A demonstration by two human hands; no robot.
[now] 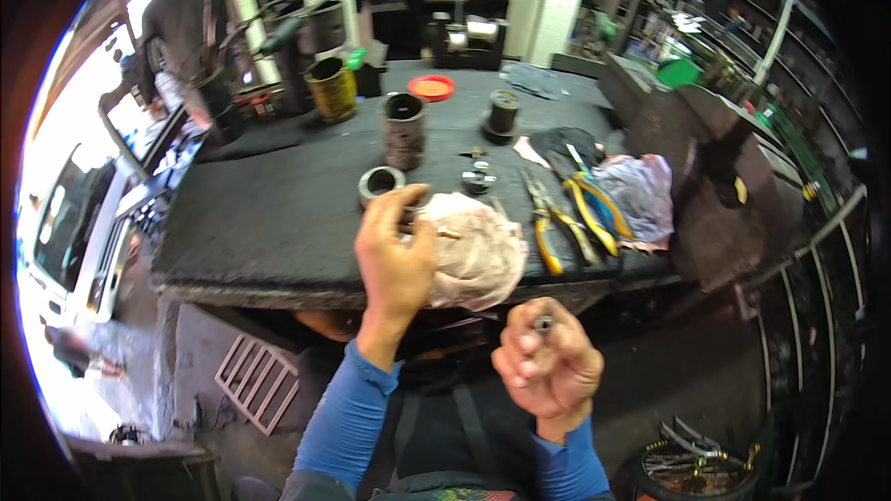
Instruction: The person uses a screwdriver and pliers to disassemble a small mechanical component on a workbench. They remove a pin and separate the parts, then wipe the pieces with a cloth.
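My left hand is over the front of the dark workbench, beside a crumpled pale pink rag. Its thumb and forefinger are apart, with something dark and blurred showing in the gap. A small brass-coloured piece lies on the rag near the thumb. In front of the bench edge, my right hand has its fingers closed around a small round metal piece with a hole. Just past my left fingertips is a short metal sleeve, with a taller rusty cylinder behind it.
Right of the rag lie needle-nose pliers, yellow-handled pliers and a greyish cloth. Farther back are a shiny metal part, a dark cylindrical part, a red lid and a yellow can. Another person stands at far left.
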